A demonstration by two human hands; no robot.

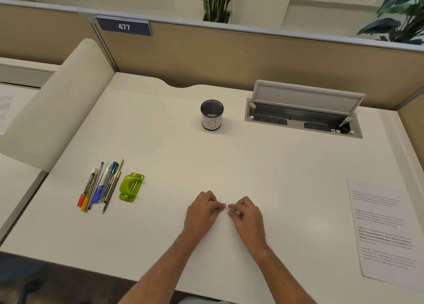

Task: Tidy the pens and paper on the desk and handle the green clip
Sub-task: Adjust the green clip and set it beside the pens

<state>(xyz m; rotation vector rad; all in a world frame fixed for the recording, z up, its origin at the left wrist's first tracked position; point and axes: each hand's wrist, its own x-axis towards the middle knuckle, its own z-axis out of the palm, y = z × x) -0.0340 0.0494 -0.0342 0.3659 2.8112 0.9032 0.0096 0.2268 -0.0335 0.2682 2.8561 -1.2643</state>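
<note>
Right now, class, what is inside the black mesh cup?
Only dark mesh shows inside the cup; no pens stand in it. Its near wall hides part of the bottom.

left hand (202, 209): palm down, fingers curled inward, tips aimed right | right hand (246, 214): palm down, fingers curled, tips aimed left | fingertips (221, 205) of both nearly meeting at centre; anything pinched too small to tell | bare forearms (165, 264) converging from lower edge
</note>
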